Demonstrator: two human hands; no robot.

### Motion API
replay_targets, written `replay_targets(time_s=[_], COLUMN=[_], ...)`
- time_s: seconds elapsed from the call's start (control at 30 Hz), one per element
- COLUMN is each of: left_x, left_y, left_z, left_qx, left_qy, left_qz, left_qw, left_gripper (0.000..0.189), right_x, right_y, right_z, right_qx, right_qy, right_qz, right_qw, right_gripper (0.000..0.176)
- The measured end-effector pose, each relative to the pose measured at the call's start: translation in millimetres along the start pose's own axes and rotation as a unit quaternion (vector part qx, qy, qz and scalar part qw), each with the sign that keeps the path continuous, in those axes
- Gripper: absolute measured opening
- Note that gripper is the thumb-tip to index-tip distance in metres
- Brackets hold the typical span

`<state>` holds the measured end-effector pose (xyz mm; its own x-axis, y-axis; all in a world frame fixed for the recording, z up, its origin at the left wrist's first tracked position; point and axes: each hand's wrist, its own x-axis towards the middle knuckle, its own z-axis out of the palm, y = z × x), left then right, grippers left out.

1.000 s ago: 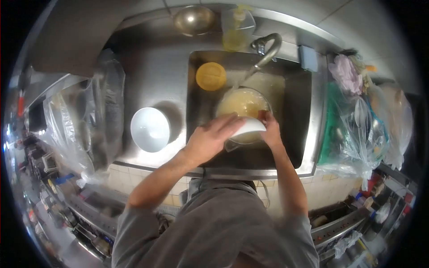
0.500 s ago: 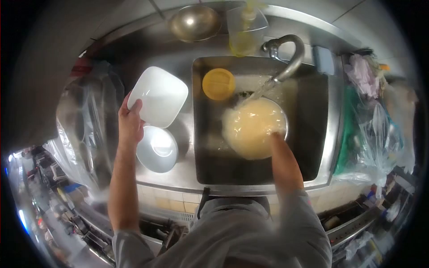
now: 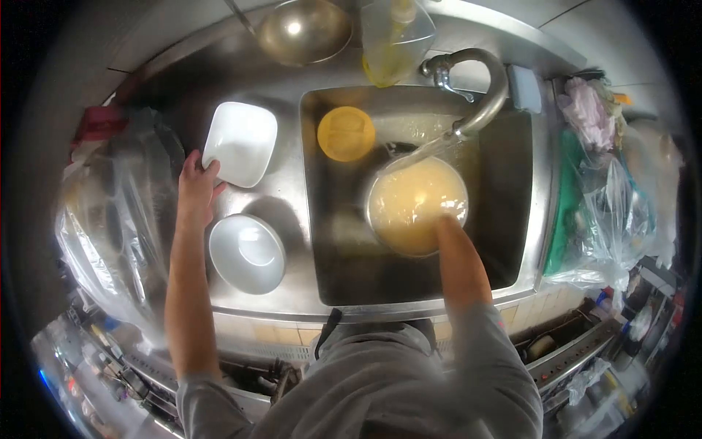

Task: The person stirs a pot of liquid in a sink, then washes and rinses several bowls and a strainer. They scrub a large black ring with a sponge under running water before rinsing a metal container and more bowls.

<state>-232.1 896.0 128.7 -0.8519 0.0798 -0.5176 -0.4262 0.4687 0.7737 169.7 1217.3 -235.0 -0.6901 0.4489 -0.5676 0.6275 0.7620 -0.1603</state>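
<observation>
A square white dish (image 3: pixel 243 139) is over the steel counter left of the sink. My left hand (image 3: pixel 197 183) has its near left corner, thumb at the rim. Closer to me stands a round white bowl (image 3: pixel 245 256), apart from that hand. In the sink, a round basin (image 3: pixel 463 183) is full of cloudy yellowish liquid (image 3: pixel 409 197). My right hand (image 3: pixel 447 222) is dipped into this liquid near the right side, its fingers hidden. Water from the curved faucet (image 3: pixel 497 91) runs into the basin's far side.
A yellow round lid-like piece (image 3: pixel 346 134) lies in the sink's (image 3: pixel 351 285) far left corner. Behind the sink are a metal bowl (image 3: pixel 303 33) and a clear container (image 3: pixel 395 44). Plastic-wrapped items (image 3: pixel 117 219) flank the left, plastic bags (image 3: pixel 607 227) the right.
My left hand has lowered the square dish and shifted it left, away from the round bowl. The liquid's surface in the basin has drawn in within the rim. My right hand stays in it.
</observation>
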Motion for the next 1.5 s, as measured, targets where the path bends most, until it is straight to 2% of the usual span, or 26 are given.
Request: replay_targets(time_s=[0.03, 0.1, 0.13, 0.2, 0.23, 0.27, 0.3, 0.33, 0.4, 0.43, 0.67, 0.73, 0.8, 0.83, 0.87, 0.9, 0.93, 1.0, 1.03, 1.1, 1.13, 1.2, 1.33, 1.37, 1.4, 1.5], left_x=[1.4, 6.8, -13.4, -64.5, -83.4, -102.6, -123.1, -141.6, -157.9, -159.2, -147.2, -148.0, -152.3, -147.6, -136.9, -128.0, -124.4, -118.7, -129.8, -149.0, -146.6, -135.4, -131.1, -152.6, -162.8, -136.8], left_y=[-5.5, -23.5, -11.1, 9.3, 8.7, 8.7, 10.8, 14.2, 4.8, 0.4, 15.8, 18.5, 23.4, 15.6, -3.1, -17.6, -23.7, -33.0, -17.0, 10.4, 12.1, 18.9, 33.5, 51.8, 62.1, 18.9], left_z=[-6.3, -17.8, -12.7, 2.7, 13.5, 24.9, 39.6, 56.1, 97.5, 118.4, 227.5, 242.6, 252.6, 259.8, 271.6, 282.2, 289.1, 297.0, 289.0, 274.8, 275.1, 273.4, 263.2, 245.8, 234.3, 242.8], left_qx=[-0.002, 0.145, 0.141, 0.184, 0.142, 0.099, 0.133, 0.166, 0.122, 0.118, 0.252, 0.25, 0.327, 0.328, 0.25, 0.17, 0.173, -0.037, -0.033, 0.084, 0.086, 0.22, 0.28, 0.162, 0.037, -0.068], left_qy=[-0.001, 0.067, 0.064, 0.07, 0.029, -0.011, -0.041, -0.071, -0.188, -0.216, -0.333, -0.344, -0.335, -0.334, -0.361, -0.386, -0.387, -0.42, -0.42, -0.255, -0.254, -0.197, -0.215, -0.298, -0.367, -0.386], left_qz=[0.001, 0.15, 0.151, 0.35, 0.375, 0.399, 0.402, 0.405, 0.298, 0.307, 0.291, 0.293, 0.283, 0.287, 0.252, 0.215, 0.218, 0.067, 0.067, 0.298, 0.298, 0.31, 0.269, 0.11, -0.055, -0.112], left_qw=[1.0, 0.976, 0.976, 0.916, 0.916, 0.912, 0.905, 0.896, 0.928, 0.92, 0.861, 0.857, 0.837, 0.836, 0.862, 0.881, 0.879, 0.904, 0.905, 0.916, 0.916, 0.904, 0.896, 0.934, 0.928, 0.913], left_gripper=[0.061, 0.061, 0.061, 0.055, 0.05, 0.045, 0.042, 0.04, 0.031, 0.03, 0.041, 0.049, 0.055, 0.055, 0.059, 0.062, 0.062, 0.062, 0.062, 0.061, 0.061, 0.06, 0.056, 0.053, 0.051, 0.045], right_x=[0.0, -1.3, -22.1, -24.5, -31.5, -59.6, -90.5, -101.1, -122.4, -139.1, -196.5, -204.6, -211.5, -214.0, -212.1, -206.5, -205.1, -207.7, -203.3, -191.4, -190.5, -193.2, -192.9, -190.7, -185.5, -183.5], right_y=[-3.7, -15.8, -10.2, -32.6, -31.3, -59.9, -87.0, -84.4, -73.2, -71.6, -54.6, -50.3, -48.7, -48.4, -47.2, -46.4, -50.5, -54.7, -53.3, -53.0, -51.4, -57.6, -70.9, -64.7, -54.5, -44.3], right_z=[-12.4, -34.9, -44.3, -61.8, -72.5, -133.6, -199.2, -209.3, -226.4, -244.9, -298.1, -309.9, -322.3, -325.1, -324.3, -321.9, -324.1, -321.8, -313.8, -296.5, -289.9, -279.2, -274.1, -271.3, -267.2, -275.0], right_qx=[0.002, 0.006, 0.007, 0.009, 0.01, 0.038, 0.066, 0.065, 0.107, 0.123, 0.16, 0.161, 0.213, 0.267, 0.267, 0.378, 0.485, 0.555, 0.608, 0.647, 0.649, 0.693, 0.741, 0.742, 0.742, 0.732], right_qy=[0.011, 0.031, 0.042, 0.065, 0.076, 0.054, 0.034, 0.038, 0.179, 0.197, 0.331, 0.426, 0.459, 0.483, 0.486, 0.477, 0.462, 0.42, 0.385, 0.359, 0.359, 0.225, 0.184, 0.186, 0.17, 0.133], right_qz=[-0.006, -0.017, -0.022, -0.03, -0.037, 0.004, 0.045, 0.045, -0.148, -0.161, -0.137, -0.163, -0.141, -0.119, -0.118, -0.105, -0.09, -0.054, -0.056, -0.082, -0.083, 0.021, 0.053, 0.055, 0.03, -0.008], right_qw=[1.0, 0.999, 0.999, 0.997, 0.996, 0.998, 0.996, 0.996, 0.967, 0.959, 0.92, 0.875, 0.851, 0.825, 0.824, 0.786, 0.737, 0.716, 0.692, 0.667, 0.666, 0.685, 0.644, 0.641, 0.648, 0.668], right_gripper=[0.044, 0.044, 0.045, 0.045, 0.045, 0.047, 0.05, 0.05, 0.048, 0.048, 0.046, 0.047, 0.047, 0.047, 0.047, 0.046, 0.045, 0.043, 0.045, 0.044, 0.044, 0.044, 0.046, 0.046, 0.045, 0.043])
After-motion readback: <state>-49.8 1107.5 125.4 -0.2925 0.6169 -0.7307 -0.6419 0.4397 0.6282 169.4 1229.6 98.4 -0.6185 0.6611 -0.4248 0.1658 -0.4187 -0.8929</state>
